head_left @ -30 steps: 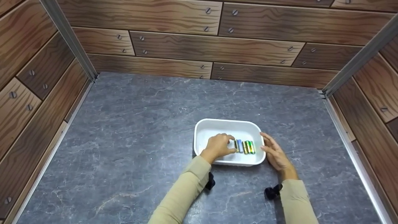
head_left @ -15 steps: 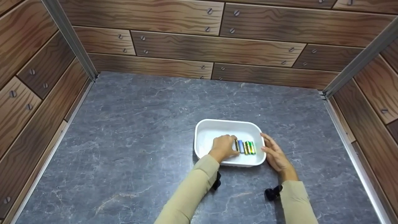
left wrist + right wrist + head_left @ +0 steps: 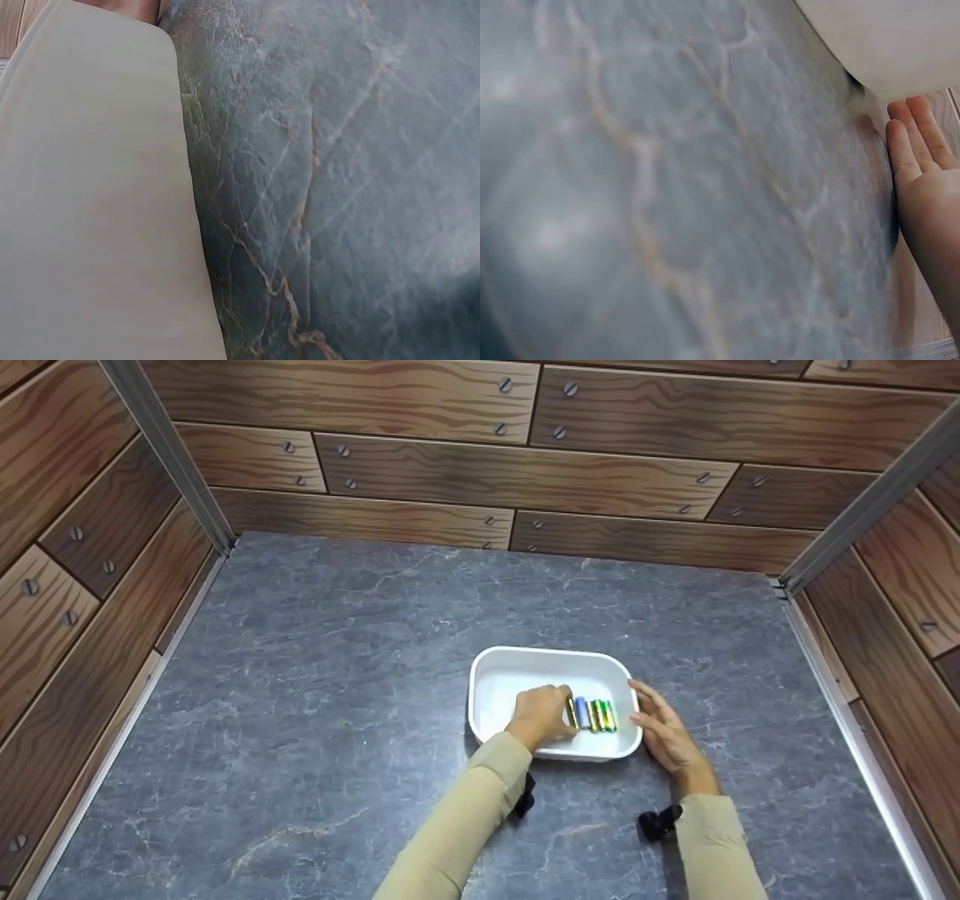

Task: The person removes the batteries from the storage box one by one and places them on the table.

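A white plastic tub stands on the grey marbled tabletop, with several batteries lying side by side in its right half. My left hand reaches into it over the near wall. Finger and thumb pinch the leftmost battery, a dark and gold one, by its ends. Close to its right lie a blue battery and gold-and-green batteries. At the tub's right end, my right hand touches the rim and outer wall; its fingers look straight in the right wrist view. Only sleeve and tabletop show in the left wrist view.
The grey marbled tabletop spreads around the tub. Wood-patterned panels wall it in at the back and both sides, with metal posts at the far corners. A black wrist mount sits beside the right sleeve.
Over the last second my left hand has shifted slightly right toward the row, and its finger and thumb have closed on the leftmost battery's ends. The right hand stays against the tub.
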Action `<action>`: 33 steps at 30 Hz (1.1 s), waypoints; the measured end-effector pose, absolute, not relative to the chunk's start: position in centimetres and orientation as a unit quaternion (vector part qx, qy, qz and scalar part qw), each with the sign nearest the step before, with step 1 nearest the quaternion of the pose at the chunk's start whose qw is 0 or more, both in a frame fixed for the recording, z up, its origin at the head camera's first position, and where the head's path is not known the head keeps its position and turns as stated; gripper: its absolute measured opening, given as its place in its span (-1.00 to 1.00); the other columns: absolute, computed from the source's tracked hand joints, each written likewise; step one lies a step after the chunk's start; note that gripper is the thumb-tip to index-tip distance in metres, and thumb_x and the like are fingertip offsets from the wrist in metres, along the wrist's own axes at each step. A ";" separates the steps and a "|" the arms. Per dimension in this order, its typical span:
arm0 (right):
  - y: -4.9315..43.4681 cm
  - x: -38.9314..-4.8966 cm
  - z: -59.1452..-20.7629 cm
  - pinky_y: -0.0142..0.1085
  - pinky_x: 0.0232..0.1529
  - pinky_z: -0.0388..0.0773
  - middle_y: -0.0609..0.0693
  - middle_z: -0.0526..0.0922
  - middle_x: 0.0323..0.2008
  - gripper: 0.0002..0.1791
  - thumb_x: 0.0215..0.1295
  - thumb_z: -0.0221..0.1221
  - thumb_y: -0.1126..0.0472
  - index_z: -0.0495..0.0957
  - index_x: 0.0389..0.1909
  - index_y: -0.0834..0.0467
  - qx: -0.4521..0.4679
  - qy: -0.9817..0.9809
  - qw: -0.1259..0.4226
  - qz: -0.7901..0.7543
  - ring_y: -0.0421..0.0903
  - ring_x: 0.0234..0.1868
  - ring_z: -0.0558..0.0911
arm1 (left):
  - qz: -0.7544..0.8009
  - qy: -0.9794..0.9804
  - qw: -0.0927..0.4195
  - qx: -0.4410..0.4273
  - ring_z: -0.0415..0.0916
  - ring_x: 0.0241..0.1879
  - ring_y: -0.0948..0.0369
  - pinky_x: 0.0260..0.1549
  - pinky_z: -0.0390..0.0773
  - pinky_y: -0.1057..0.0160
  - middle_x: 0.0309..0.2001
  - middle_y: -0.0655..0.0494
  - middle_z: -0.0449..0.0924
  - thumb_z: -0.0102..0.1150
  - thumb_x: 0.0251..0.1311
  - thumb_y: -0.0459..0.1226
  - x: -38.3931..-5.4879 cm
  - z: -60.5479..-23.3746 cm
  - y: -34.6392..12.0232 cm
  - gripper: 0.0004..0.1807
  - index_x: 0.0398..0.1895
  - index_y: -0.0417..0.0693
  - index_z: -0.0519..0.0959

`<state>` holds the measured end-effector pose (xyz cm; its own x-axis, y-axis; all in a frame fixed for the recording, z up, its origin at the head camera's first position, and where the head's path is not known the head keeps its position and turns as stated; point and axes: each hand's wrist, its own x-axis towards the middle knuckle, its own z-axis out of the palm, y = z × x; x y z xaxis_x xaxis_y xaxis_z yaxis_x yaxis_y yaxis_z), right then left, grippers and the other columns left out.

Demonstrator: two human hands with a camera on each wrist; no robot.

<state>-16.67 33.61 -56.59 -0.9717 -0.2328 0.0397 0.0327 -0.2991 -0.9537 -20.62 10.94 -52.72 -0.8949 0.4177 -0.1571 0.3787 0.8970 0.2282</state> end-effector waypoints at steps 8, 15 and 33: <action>33.4 -16.7 -56.2 -0.44 0.09 0.52 -0.12 0.53 0.10 -0.44 0.28 -0.05 0.53 0.42 0.19 -0.06 -0.061 0.603 0.075 -0.792 -0.27 0.13 0.54 | 0.112 0.965 0.109 0.212 0.64 -0.15 0.20 -0.30 0.60 0.19 -0.15 0.19 0.68 0.42 -0.10 0.13 -20.8 -51.8 10.0 -0.41 0.03 0.20 0.53; 33.5 -16.9 -56.1 -0.49 0.11 0.47 -0.16 0.55 0.08 -0.45 0.29 -0.05 0.54 0.42 0.17 -0.06 -0.067 0.610 0.073 -0.786 -0.30 0.13 0.52 | 0.149 0.961 0.102 0.210 0.64 -0.07 0.19 -0.26 0.60 0.16 -0.08 0.17 0.68 0.45 -0.13 0.11 -21.0 -50.5 8.7 -0.38 0.07 0.24 0.53; 33.7 -16.3 -56.5 -0.39 0.03 0.56 -0.18 0.51 0.10 -0.47 0.38 -0.10 0.49 0.35 0.20 -0.12 -0.067 0.598 0.073 -0.795 -0.26 0.09 0.56 | 0.180 0.951 0.053 0.244 0.58 -0.27 0.24 -0.27 0.59 0.21 -0.23 0.15 0.68 0.44 -0.11 0.10 -20.8 -48.2 4.4 -0.40 0.07 0.23 0.56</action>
<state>-16.27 33.68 -56.53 -0.9804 -0.1964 0.0182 0.0371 -0.2740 -0.9610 -20.78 4.42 -48.25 -0.8753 0.4833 -0.0130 0.4452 0.8162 0.3682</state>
